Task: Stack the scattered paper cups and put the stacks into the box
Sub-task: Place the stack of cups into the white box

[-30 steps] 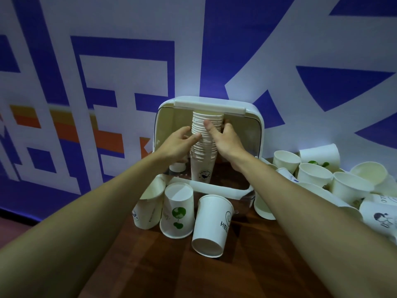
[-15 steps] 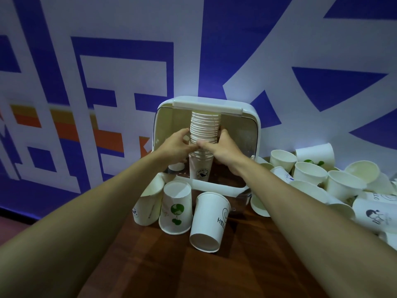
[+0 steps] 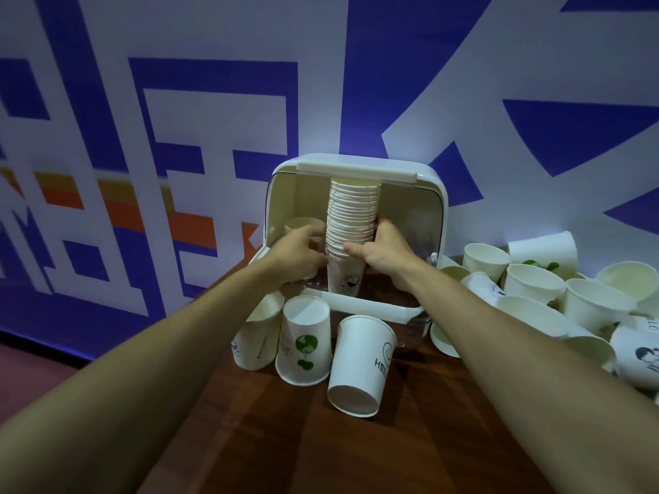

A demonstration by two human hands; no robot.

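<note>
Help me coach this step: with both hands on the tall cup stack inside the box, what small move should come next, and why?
Probably release the stack and draw both hands back. It stands upright inside the box, its top up near the handle bar, with the left hand and right hand clasping its lower part. Loose cups in front of the box remain unstacked.

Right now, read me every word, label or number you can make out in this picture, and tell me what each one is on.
"HEL": start of a word cut off at the edge of the front cup, under a smiley.
"OTT" or similar: partial letters on a far-right cup, not sure.
Small print round the emblem on the stack's bottom cup: too small to read.
Wall banner: big blue shapes, unreadable as text.
</note>
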